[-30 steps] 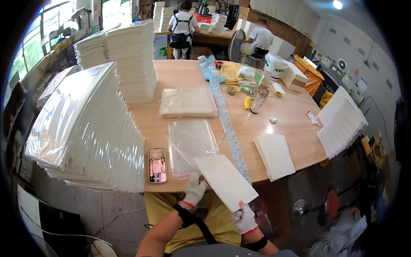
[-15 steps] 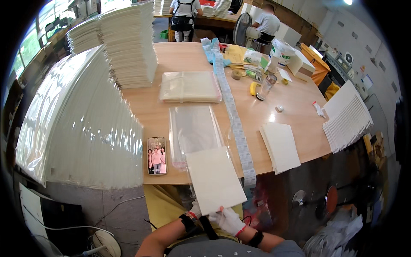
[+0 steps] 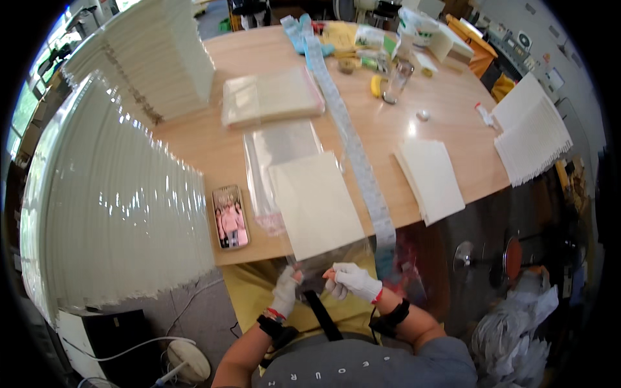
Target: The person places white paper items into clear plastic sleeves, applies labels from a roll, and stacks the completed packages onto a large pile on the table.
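A flat cream-white board (image 3: 317, 210) lies at the table's front edge, apparently inside a clear plastic bag (image 3: 352, 249) whose loose end hangs over the edge toward me. My left hand (image 3: 285, 290), in a white glove with bare fingertips, is closed on the left side of that hanging film. Just right of it, my right hand (image 3: 352, 282), gloved the same way, has its fingers curled into a pinch near the film. Whatever sits between those fingertips is too small to make out. Under the board are more clear plastic bags (image 3: 259, 155).
A phone (image 3: 230, 218) lies left of the board. Tall stacks of wrapped boards (image 3: 116, 200) crowd the left. A label strip (image 3: 352, 139) runs down the table; white boards (image 3: 433, 181) lie right of it. A banana (image 3: 376, 85) and a glass tumbler (image 3: 397, 83) stand farther back.
The board has slid away from me onto the table edge. Both hands have let go of its near edge and moved to the bag's loose end. The view has tipped downward.
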`<state>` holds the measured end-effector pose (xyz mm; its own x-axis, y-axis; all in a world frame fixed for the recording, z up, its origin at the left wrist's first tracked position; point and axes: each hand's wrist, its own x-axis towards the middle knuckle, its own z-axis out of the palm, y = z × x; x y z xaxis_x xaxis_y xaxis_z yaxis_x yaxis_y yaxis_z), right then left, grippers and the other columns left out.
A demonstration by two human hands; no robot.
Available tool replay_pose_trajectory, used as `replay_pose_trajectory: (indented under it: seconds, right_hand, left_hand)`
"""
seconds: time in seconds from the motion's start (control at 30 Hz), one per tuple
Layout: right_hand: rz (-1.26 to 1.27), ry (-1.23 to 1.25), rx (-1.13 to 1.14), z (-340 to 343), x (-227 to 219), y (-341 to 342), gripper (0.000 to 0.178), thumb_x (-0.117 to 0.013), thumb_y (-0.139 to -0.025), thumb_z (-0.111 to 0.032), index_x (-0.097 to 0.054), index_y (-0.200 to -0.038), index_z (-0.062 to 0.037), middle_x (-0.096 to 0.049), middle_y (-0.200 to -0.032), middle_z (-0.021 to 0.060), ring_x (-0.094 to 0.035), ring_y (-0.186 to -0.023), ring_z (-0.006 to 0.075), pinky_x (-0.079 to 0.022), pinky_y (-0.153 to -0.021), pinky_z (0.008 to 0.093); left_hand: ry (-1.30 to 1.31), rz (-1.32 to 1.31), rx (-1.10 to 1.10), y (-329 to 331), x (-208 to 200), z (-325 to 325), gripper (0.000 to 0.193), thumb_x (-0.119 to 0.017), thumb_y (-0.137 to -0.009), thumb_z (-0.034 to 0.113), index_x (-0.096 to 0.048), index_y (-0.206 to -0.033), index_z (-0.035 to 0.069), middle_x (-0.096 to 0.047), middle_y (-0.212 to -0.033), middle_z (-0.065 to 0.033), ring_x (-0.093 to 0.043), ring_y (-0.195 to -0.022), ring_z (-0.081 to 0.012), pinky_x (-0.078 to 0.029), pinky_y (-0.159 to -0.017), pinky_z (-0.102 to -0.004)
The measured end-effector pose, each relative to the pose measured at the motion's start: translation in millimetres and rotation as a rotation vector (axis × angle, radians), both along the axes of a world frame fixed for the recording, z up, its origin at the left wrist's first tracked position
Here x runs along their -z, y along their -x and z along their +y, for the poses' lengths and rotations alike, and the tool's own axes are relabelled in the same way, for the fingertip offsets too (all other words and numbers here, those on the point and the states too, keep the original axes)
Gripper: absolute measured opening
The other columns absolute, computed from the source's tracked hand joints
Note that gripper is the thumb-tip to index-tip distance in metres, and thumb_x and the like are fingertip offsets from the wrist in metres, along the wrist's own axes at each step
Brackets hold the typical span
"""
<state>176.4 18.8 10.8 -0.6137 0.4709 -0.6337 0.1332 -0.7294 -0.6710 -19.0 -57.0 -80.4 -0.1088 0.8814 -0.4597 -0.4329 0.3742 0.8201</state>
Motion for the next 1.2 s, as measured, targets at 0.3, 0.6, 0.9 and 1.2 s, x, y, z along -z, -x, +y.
replay_pose_trajectory:
  seconds: [0.3,0.6,0.9,1.2]
  right_hand:
    - [-0.330,-1.498,-0.239,-1,9,78,0.007,-0.058,-0.076,-0.014,-0.057,-0.078,-0.0078,-0.052,-0.082,0.0114,-0.056,-0.081,0.0296,-0.047,-0.069,0.0390]
    - [-0.543,-1.185,1.187,63,-12,-204,0.013,-0.052,-0.087,-0.011,-0.053,-0.075,-0.0055,-0.054,-0.069,0.0079,-0.054,-0.066,0.0186,-0.049,-0.063,0.0310]
    - [-0.713,-1.699,-0.132,35,26,-149,0.019,-0.058,-0.076,-0.011,-0.060,-0.094,-0.0054,-0.058,-0.089,0.0112,-0.059,-0.080,0.0296,-0.049,-0.067,0.0376]
    - [-0.240,-1.823,-0.382,90,16,-87,0.010,-0.060,-0.077,-0.016,-0.063,-0.082,-0.0085,-0.063,-0.080,0.0046,-0.060,-0.067,0.0206,-0.049,-0.058,0.0316]
  left_hand:
    - [0.141,0.150,-0.067,10,-15,-3,0.032,-0.045,-0.091,0.026,-0.062,-0.094,-0.001,-0.064,-0.096,-0.0076,-0.059,-0.084,-0.0130,-0.046,-0.072,-0.0252]
    - [-0.044,0.243,0.065,25,-4,-16,0.029,-0.040,-0.090,0.021,-0.056,-0.093,-0.002,-0.062,-0.099,-0.0158,-0.063,-0.084,-0.0262,-0.050,-0.078,-0.0339]
    - [-0.732,1.895,0.075,42,-50,17,0.042,-0.063,-0.070,0.001,-0.059,-0.111,0.008,-0.055,-0.110,-0.0152,-0.054,-0.093,-0.0328,-0.046,-0.076,-0.0415]
    - [-1.109,1.575,0.424,43,-77,47,0.019,-0.069,-0.070,0.009,-0.059,-0.085,0.011,-0.060,-0.091,-0.0030,-0.055,-0.083,-0.0221,-0.046,-0.071,-0.0353]
